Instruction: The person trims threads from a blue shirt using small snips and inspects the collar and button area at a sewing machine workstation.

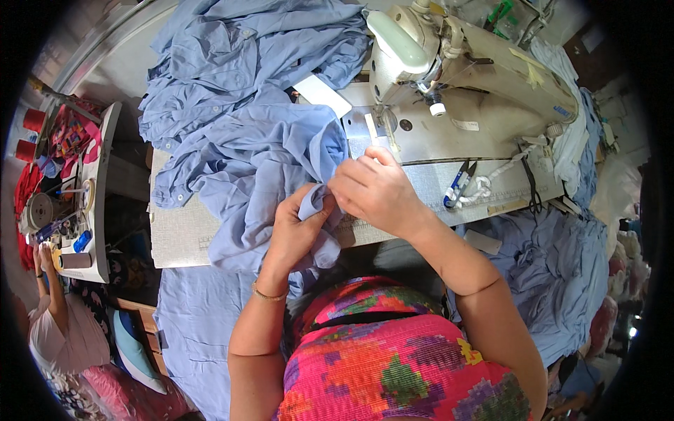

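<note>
A light blue shirt (260, 158) lies bunched on the sewing table, its near edge hanging over the front. My left hand (298, 228) is closed on a folded part of it, thumb on top. Beside it, my right hand (372, 193) has its fingers pinched together at the same cloth; the fingertips are partly hidden. Just beyond my right hand stands the sewing machine (484, 70), its needle area over the metal plate near my knuckles.
More blue shirts (246, 42) are heaped at the back left, and blue cloth (540, 281) lies at the right. Thread snips (460, 184) and black scissors (531, 186) rest on the table's right side. At far left another person (67, 323) works at a table.
</note>
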Motion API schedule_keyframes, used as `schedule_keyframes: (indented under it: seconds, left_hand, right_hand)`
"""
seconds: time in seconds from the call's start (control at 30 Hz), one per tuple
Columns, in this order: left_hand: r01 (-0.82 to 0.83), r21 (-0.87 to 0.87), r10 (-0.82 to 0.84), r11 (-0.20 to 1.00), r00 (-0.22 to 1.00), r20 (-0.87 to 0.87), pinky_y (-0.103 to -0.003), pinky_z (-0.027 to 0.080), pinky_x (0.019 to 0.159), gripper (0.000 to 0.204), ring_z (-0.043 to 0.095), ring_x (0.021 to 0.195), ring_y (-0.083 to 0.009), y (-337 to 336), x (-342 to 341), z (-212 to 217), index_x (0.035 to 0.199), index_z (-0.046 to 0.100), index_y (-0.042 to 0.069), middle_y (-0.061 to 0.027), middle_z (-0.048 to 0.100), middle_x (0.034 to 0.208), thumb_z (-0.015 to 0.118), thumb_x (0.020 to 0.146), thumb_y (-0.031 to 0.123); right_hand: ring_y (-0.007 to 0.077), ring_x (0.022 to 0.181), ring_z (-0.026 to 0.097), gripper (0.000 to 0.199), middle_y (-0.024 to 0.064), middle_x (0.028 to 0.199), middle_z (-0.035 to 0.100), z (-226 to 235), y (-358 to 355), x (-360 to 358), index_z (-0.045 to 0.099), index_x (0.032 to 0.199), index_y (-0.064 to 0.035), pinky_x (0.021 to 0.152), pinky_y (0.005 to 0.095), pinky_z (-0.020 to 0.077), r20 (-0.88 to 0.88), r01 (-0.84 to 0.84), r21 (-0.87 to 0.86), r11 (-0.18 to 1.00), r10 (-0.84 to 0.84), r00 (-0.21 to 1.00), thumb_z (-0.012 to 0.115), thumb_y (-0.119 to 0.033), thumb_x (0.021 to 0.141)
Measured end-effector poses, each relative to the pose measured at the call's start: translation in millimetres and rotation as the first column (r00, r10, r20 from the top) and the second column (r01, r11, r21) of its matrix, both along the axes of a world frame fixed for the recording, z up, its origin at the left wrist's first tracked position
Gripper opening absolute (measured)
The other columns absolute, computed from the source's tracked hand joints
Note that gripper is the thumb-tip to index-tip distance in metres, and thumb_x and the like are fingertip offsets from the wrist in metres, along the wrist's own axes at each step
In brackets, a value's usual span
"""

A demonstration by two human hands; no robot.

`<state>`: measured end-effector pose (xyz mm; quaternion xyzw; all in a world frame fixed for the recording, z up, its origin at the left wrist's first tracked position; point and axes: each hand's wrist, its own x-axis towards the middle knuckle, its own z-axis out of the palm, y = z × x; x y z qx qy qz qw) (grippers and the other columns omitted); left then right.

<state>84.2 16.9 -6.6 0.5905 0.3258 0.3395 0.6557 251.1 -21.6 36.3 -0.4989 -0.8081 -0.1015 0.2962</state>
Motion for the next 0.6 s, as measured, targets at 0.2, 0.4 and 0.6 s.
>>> schedule_keyframes:
  seconds: [0.2,0.4,0.6]
  left_hand:
    - [-0.033,-0.199,0.059,0.979,0.99,0.128,-0.018,0.037,0.065,0.008,0.046,0.073,-0.0021,3.5,-7.2,0.8,0.089,0.062,0.004,0.0077,0.053,0.077,0.061,0.086,0.012]
    - [-0.064,0.239,0.111,0.969,0.976,-0.188,-0.028,0.043,0.07,0.017,0.053,0.071,-0.0147,-15.2,5.4,32.4,0.094,0.06,-0.001,-0.0076,0.06,0.079,0.063,0.08,0.009]
    - [0.229,0.847,0.36,0.479,0.83,-0.427,-0.044,0.039,0.088,0.047,0.051,0.098,-0.0343,-56.5,27.2,43.8,0.105,0.055,0.002,-0.0149,0.054,0.111,0.074,0.063,0.014]
  right_hand:
    - [0.0115,0.07,0.053,0.016,0.0022,0.081,0.057,-9.2,-6.1,20.0,0.057,0.1,-0.002,0.068,0.0261,0.0433,-0.836,-0.227,-0.498,0.837,-0.393,0.383,0.054,-0.008,0.086]
    - [0.0138,0.098,0.051,0.053,0.008,0.109,0.054,-26.1,-43.5,7.8,0.039,0.128,0.0014,0.088,0.0275,0.0413,-0.914,-0.626,-0.404,0.667,-0.327,0.24,0.061,-0.023,0.086]
    - [0.0133,0.1,0.052,0.053,0.007,0.11,0.054,-18.2,-41.2,-4.9,0.042,0.123,0.0013,0.086,0.0271,0.0437,-0.862,-0.633,-0.313,0.708,-0.491,-0.123,0.063,-0.028,0.084]
